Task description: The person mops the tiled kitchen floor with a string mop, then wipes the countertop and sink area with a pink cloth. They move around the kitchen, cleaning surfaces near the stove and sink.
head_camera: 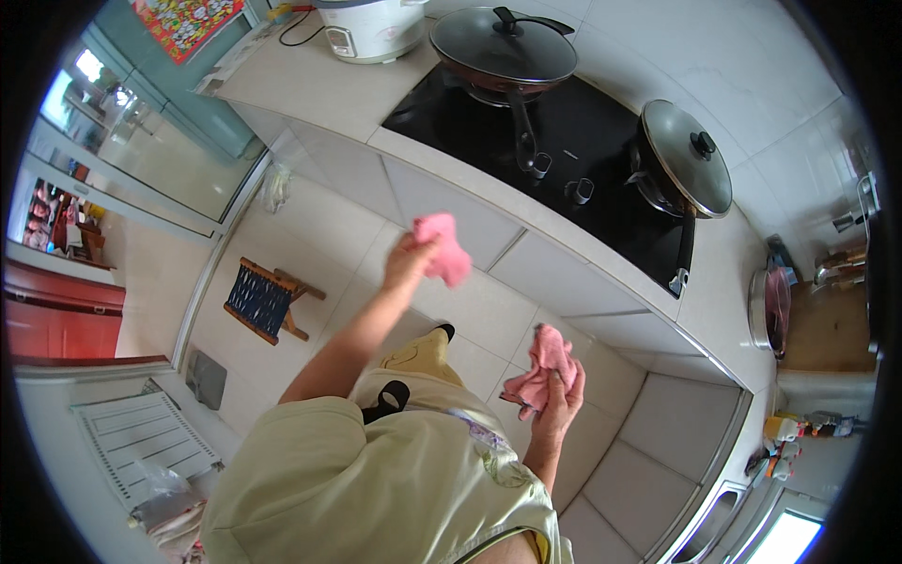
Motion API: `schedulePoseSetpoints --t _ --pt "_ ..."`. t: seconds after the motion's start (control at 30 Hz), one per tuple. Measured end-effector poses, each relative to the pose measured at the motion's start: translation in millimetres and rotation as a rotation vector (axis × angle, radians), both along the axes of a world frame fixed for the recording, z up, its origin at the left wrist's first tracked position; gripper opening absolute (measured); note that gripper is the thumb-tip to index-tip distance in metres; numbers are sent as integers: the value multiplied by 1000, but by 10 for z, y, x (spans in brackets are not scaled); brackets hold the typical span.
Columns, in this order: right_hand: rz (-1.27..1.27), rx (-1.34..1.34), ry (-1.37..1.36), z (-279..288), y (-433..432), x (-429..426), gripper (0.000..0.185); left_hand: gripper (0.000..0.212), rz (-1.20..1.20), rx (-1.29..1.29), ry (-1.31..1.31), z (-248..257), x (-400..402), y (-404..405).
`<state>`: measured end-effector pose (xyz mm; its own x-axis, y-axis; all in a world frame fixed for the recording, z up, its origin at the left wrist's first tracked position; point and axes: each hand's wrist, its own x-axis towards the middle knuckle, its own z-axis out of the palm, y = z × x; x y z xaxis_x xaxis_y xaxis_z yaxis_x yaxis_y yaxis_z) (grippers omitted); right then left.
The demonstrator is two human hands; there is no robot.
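Two pink cloths are held in the air before me, one per hand. My left hand (409, 264) grips a folded pink cloth (445, 252), which hangs in front of the cabinet doors below the hob and is slightly blurred. Lower and to the right, my right hand (561, 403) clutches a crumpled pink cloth (544, 363) with dark edging, over the tiled floor. Neither cloth touches the counter. The black gas hob (564, 148) lies beyond both hands; a lidded wok (506, 49) and a smaller lidded pan (687, 158) stand on it.
A white rice cooker (373, 32) stands at the counter's left end. On the floor to the left is a folding stool (261, 299) with a woven seat. A metal basin (760, 310) and a sink (712, 525) are along the right side. Glass sliding doors (162, 155) stand far left.
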<state>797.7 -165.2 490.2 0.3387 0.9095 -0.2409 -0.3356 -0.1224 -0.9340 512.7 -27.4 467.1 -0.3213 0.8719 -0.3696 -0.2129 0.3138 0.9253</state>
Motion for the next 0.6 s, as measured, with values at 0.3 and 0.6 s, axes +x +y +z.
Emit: schedulePoseSetpoints --t 0.3,0.6 --pt "-472 -158 -103 -406 -578 458 35 39 269 290 1157 229 -1753 1325" --pt "-627 -183 -148 -571 -675 406 30 21 -122 296 1491 -760 -915 2051"
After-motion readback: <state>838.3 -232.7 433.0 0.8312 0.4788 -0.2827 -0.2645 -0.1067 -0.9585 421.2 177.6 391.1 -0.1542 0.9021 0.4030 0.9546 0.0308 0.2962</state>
